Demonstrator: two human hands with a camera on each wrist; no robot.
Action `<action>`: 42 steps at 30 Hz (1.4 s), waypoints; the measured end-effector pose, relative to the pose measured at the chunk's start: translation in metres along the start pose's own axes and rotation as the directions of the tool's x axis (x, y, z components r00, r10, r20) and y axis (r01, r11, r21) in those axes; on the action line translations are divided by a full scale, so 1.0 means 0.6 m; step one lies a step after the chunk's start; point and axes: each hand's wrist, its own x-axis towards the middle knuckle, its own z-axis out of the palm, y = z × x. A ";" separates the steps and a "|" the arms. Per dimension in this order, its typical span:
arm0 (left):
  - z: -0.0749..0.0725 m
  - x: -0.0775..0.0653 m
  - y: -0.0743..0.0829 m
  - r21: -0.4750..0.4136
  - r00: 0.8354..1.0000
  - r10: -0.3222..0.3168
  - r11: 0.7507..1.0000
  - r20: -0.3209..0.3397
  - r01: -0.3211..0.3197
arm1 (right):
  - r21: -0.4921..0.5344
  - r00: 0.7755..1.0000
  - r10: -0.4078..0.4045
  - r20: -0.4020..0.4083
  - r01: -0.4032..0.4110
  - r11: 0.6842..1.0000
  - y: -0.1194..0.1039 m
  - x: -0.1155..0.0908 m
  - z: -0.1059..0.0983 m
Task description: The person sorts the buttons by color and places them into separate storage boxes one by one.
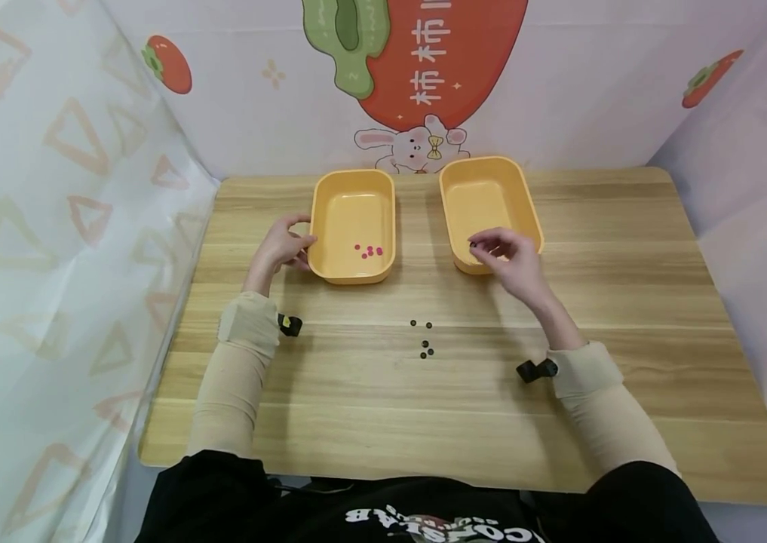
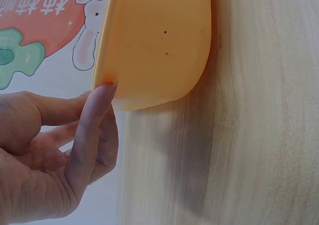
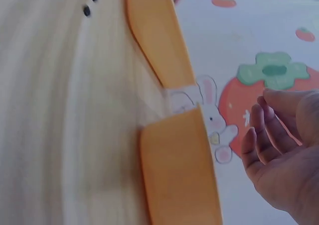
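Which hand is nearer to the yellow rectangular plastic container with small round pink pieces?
Left. The left hand holds the left rim of this container; the right hand is farther, above the near end of another yellow plastic container.

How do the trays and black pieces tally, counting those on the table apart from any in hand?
Trays: 2
Black pieces on the table: 5
Black piece in the right hand: 1
Total: 8

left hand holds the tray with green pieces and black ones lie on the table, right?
Not green: the head view shows pink pieces in that tray. The left hand does hold it, and black pieces lie on the table.
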 end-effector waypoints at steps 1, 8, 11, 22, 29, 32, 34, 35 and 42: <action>0.000 -0.001 -0.001 0.000 1.000 -0.001 1.000 0.000 0.001 | 0.004 1.000 0.001 -0.017 -0.001 1.000 0.001 0.006 -0.008; 0.003 -0.002 -0.007 -0.004 1.000 0.001 1.000 -0.003 -0.001 | 0.021 0.996 0.069 -0.060 -0.068 0.997 0.018 0.036 -0.038; 0.003 -0.001 -0.009 -0.013 1.000 -0.002 1.000 0.002 0.002 | 0.051 0.992 0.102 -0.069 -0.099 0.994 0.028 0.048 -0.041; 0.005 0.003 -0.012 -0.032 1.000 -0.002 0.999 0.007 0.002 | 0.137 0.959 0.253 -0.127 -0.235 0.962 0.064 0.082 -0.036; 0.004 0.004 -0.014 -0.026 1.000 -0.005 1.000 -0.005 0.005 | 0.097 0.959 0.268 -0.097 -0.259 0.961 0.071 0.117 -0.028; 0.006 0.004 -0.013 -0.016 1.000 -0.003 1.000 -0.001 0.003 | 0.095 0.953 0.288 -0.090 -0.280 0.955 0.074 0.124 -0.025; 0.006 0.005 -0.013 -0.009 1.000 -0.003 1.000 0.003 0.003 | 0.099 0.949 0.304 -0.089 -0.295 0.950 0.076 0.124 -0.023; 0.006 0.005 -0.012 -0.006 1.000 -0.004 1.000 0.005 0.004 | 0.103 0.947 0.309 -0.089 -0.300 0.948 0.077 0.124 -0.022; 0.000 0.007 -0.004 -0.008 1.000 0.009 1.000 -0.004 -0.009 | 0.158 0.957 0.278 -0.082 -0.263 0.952 0.070 0.121 -0.022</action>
